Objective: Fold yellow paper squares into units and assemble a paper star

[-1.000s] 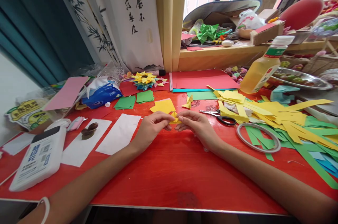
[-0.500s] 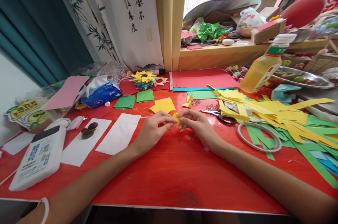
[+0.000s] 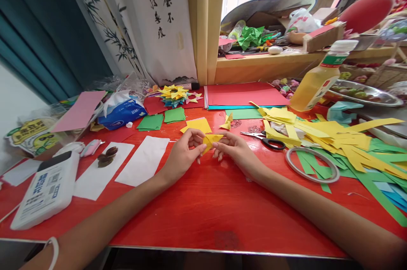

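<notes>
A: What lies closest?

B: A bare stretch of the red table [image 3: 197, 219], with both forearms reaching across it.

A: And the hands?

B: The left hand [image 3: 183, 152] and the right hand [image 3: 235, 151] meet at the middle of the table. Each pinches one end of a small folded yellow paper [image 3: 212, 139] between thumb and fingertips, with the other fingers loosely curled. The paper sits between the two hands, held just above the tabletop.

A: What is off to the left?

B: Two white sheets [image 3: 143, 160] lie flat, and a white wipes pack [image 3: 47, 189] sits nearer the table's left edge.

A: To the right?

B: Black-handled scissors [image 3: 266, 142] lie just beyond the right hand. A tape ring [image 3: 310, 165] rests on some green strips [image 3: 365, 179], with a heap of yellow strips [image 3: 337, 136] behind it.

A: Farther back?

B: Just behind the hands are a yellow square [image 3: 197, 126] and a folded scrap [image 3: 227, 123]. Left of those lie green squares [image 3: 151, 123] and a blue tissue pack [image 3: 123, 112]. At the back edge there is a pile of paper stars [image 3: 174, 94], a large red sheet [image 3: 244, 94] and a bottle [image 3: 316, 83] of yellow liquid. Beyond that is a cluttered window sill [image 3: 270, 68].
</notes>
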Demonstrator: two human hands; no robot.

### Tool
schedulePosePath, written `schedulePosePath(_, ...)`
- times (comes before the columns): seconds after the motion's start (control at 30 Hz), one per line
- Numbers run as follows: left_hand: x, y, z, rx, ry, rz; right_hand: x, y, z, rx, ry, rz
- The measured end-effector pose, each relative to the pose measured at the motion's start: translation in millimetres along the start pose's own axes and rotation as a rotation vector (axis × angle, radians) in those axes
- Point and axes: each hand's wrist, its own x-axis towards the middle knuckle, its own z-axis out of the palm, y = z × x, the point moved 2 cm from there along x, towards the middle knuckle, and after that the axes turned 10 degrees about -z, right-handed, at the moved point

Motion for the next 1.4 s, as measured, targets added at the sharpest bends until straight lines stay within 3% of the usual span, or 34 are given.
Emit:
schedulePosePath(0.13, 0.5, -2.4, 1.3, -0.078, -0.056, -0.033, -0.9, -1.7, 1.7, -0.009, -0.060, 0.039)
schedulePosePath(0.4, 0.5, 0.1, 3.4, -0.125, -0.168, -0.097, -2.8, -0.8, 2.7, -0.001, -0.050, 0.015)
schedulePosePath(0.53, 2.8, -1.6, 2.4, -0.036, -0.197, -0.130, -3.4, 0.8, 1.8, -0.052, -0.044, 0.011)
schedulePosePath(0.77, 2.0, -2.4, -1.9, 0.095, -0.113, -0.093, -5.2, 3.5, 3.8, -0.188, -0.172, -0.015)
schedulePosePath(1.17, -1.1, -1.4, 0.2, 0.018, -0.106, -0.121, -5.7, -1.3, 4.6, -0.262, -0.186, -0.042)
schedulePosePath(1.27, -2.4, 1.7, -1.0, 0.206, -0.001, -0.001, -4.9, 0.5, 3.5, -0.196, -0.151, -0.012)
schedulePosePath(1.33, -3.7, 7.0, -2.2, 0.408, 0.100, 0.193, -4.8, 1.3, 2.8, -0.125, -0.118, 0.010)
schedulePosePath(1.4, -4.8, 11.2, -2.2, 0.600, 0.123, 0.413, -5.0, 1.5, 2.2, -0.079, -0.095, 0.030)
